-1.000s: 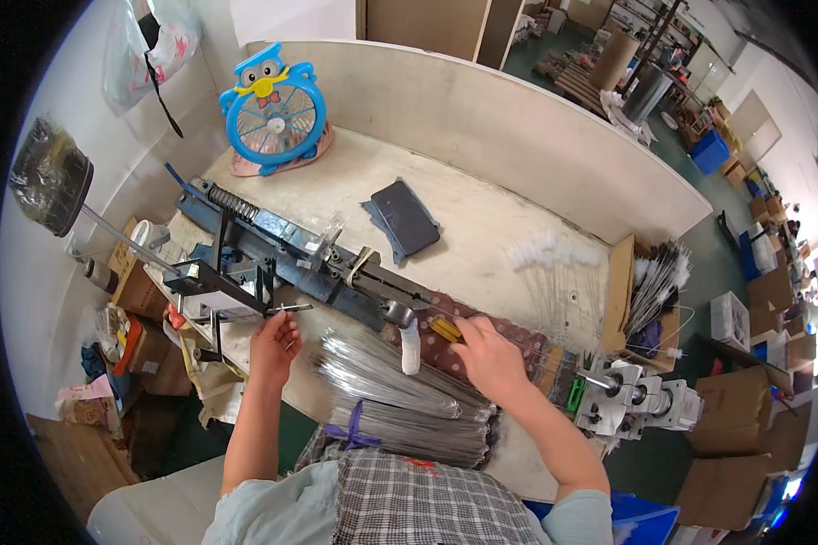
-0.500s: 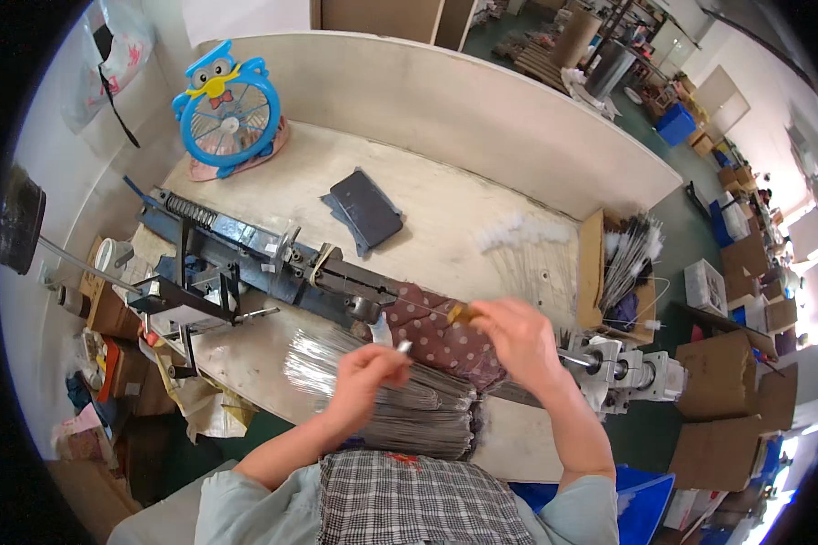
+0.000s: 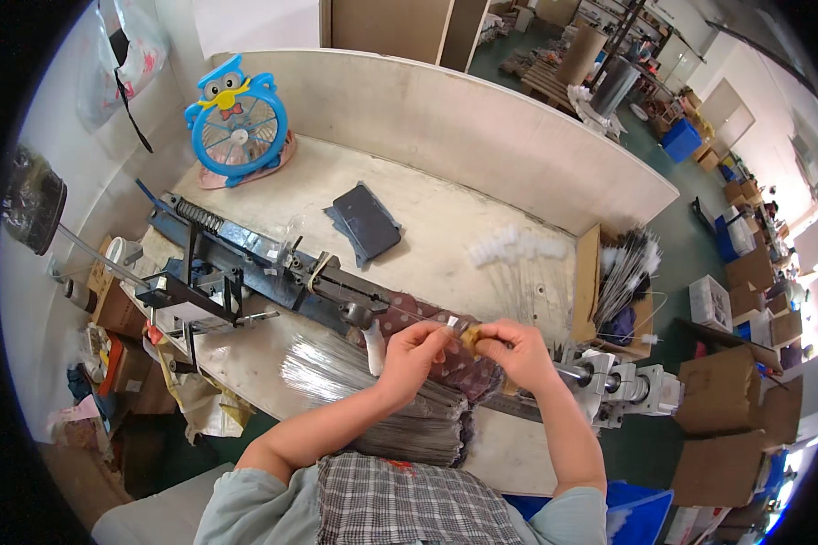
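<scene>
The left hand (image 3: 413, 358), half a second earlier above the wire bundle (image 3: 323, 371), now nearly meets the right hand (image 3: 523, 356), bringing the work to one spot. The left fingertips pinch a small pale piece (image 3: 453, 322); the right fingers close round a yellow tool (image 3: 471, 337). Both objects lie between the hands, above the spotted cloth (image 3: 404, 312).

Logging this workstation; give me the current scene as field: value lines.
left hand: pinching a small pale piece
right hand: gripping a small yellow-brown item, close to the left
below the hands: dotted brown cloth
near side: bundled thin metal wires
far side: dark flat slab
far left: blue fan
unclear: exact type of either held item
</scene>
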A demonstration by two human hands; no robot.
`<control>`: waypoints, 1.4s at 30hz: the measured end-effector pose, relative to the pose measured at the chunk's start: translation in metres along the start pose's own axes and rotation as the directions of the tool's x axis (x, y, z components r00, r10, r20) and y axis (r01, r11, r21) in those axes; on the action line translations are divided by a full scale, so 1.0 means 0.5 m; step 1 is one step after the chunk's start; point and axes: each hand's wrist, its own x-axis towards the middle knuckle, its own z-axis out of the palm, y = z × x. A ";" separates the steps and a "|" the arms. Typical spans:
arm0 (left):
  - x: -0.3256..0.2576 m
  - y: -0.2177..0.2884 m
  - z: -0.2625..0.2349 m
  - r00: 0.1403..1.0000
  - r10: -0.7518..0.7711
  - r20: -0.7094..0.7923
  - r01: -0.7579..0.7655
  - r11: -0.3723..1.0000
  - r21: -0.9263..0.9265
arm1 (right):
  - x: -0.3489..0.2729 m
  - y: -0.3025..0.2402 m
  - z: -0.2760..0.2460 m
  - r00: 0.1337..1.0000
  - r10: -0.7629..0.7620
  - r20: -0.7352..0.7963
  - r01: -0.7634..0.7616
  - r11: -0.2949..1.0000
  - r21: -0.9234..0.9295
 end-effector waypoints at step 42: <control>-0.022 0.037 -0.025 0.988 -0.027 -0.153 -0.041 0.905 -0.424 | 0.068 -0.067 0.137 0.797 -0.576 -0.183 0.310 0.650 -0.694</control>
